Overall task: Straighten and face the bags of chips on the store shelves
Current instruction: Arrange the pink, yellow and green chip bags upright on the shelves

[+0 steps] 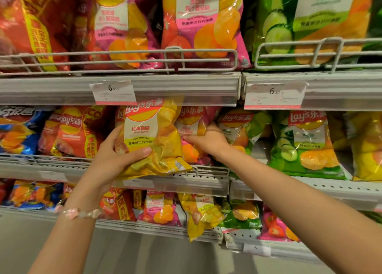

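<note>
Store shelving in grey metal fills the view, three tiers of chip bags behind wire front rails. On the middle shelf [208,175], the left hand [115,155] grasps a yellow bag [154,141], thumb across its front and fingers curled behind its left edge; the bag tilts forward, its lower corner hanging over the rail. A beaded bracelet [80,213] circles the left wrist. Just to the right, the right hand [206,140] reaches behind the yellow bag and pinches the lower part of a pink bag [192,120] standing in the same row. Beside the pink bag stand green bags [306,145], upright and facing out; to the left of the yellow bag stands an orange-red bag [72,132], then a blue bag [15,130]. Two price tags [113,92] marked 6.50 hang on the upper shelf edge [186,85], above which larger red, pink and green bags lean against the rail. On the lowest tier, another yellow bag [199,213] tips forward over its rail.
</note>
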Tool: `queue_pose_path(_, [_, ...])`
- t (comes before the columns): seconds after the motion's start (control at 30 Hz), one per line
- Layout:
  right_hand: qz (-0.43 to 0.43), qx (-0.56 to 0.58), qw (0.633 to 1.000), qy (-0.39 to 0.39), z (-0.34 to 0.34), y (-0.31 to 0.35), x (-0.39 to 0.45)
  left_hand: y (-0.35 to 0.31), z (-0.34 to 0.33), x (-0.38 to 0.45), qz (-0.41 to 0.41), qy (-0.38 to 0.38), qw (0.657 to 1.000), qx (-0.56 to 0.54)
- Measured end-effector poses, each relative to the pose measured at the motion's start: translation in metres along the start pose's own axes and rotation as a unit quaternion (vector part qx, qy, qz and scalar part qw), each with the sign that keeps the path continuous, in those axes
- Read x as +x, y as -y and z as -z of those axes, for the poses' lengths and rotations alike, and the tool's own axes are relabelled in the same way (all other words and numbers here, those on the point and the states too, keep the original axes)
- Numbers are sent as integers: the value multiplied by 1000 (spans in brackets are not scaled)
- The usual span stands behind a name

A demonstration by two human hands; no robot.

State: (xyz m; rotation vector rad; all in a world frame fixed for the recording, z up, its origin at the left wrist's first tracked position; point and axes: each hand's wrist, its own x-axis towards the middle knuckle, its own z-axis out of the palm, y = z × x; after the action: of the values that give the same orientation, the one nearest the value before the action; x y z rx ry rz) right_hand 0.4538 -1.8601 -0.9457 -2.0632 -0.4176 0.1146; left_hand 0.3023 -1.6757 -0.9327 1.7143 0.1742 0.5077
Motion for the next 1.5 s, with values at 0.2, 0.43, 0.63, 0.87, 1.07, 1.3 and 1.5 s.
queue_pose_path(0.2, [-60,82,992,73,7,-7,-2,5,-24,-4,4,10,1000,3])
queue_pose_path(0.43, [-21,232,972,33,60,-8,-45,3,-68,-8,-13,4,1000,-6])
queue_pose_path(0.63, [-53,257,961,89,106,-20,-84,-6,-125,-15,-15,42,999,-27])
queue_pose_path(0.87, [-57,259,962,69,142,-37,-102,-16,-172,-36,-18,110,994,-11])
queue_pose_path(1.07, [-48,265,962,45,188,-73,-121,-40,-224,-41,84,185,976,-77])
queue_pose_path(1.3, [-54,280,958,39,238,-107,-142,-47,-287,-37,130,210,964,-94])
queue_pose_path(1.5, [-41,154,982,-103,272,-136,-161,-54,-345,-40,109,225,963,-104])
